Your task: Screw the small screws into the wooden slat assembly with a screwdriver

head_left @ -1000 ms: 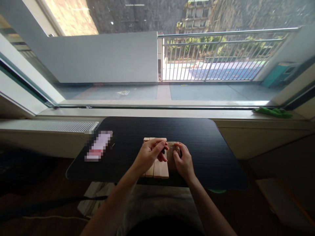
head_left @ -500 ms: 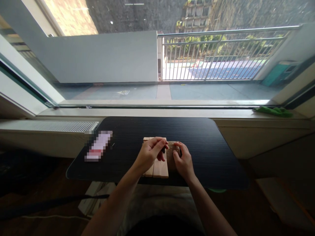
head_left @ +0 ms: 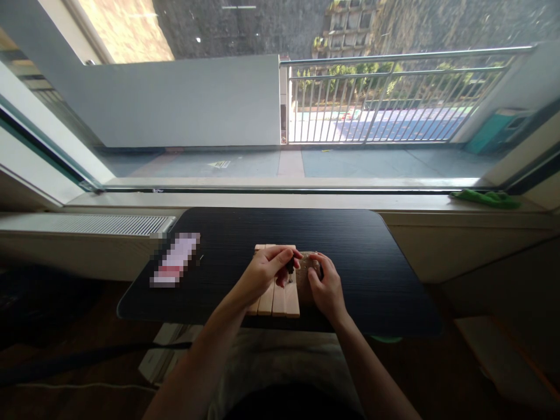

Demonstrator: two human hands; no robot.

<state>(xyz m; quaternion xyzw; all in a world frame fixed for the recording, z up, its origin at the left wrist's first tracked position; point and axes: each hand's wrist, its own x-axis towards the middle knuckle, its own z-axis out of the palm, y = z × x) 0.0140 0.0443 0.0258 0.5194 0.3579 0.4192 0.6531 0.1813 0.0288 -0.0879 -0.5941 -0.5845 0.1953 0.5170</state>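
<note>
My left hand [head_left: 273, 265] is closed in a pinch over several pale wooden slats [head_left: 280, 303] lying side by side. Between its fingertips is a small dark piece [head_left: 291, 265], too small to name, with a thin tip pointing down. Just right of the slats lies a brown speckled block [head_left: 306, 289], whose kind I cannot make out. Curled fingers of my right hand [head_left: 326, 283] grip its right side, hiding part of it.
Everything rests on a black table [head_left: 371, 251] against a windowsill [head_left: 280, 200]. A blurred-out pinkish rectangle [head_left: 177, 259] lies at the table's left. On the sill at right is a green cloth [head_left: 485, 199]. A white radiator [head_left: 109, 224] stands to the left.
My left hand has turned and shifted slightly, and its lower fingers have moved a little left. More of the small dark piece shows now. My right hand stays in place.
</note>
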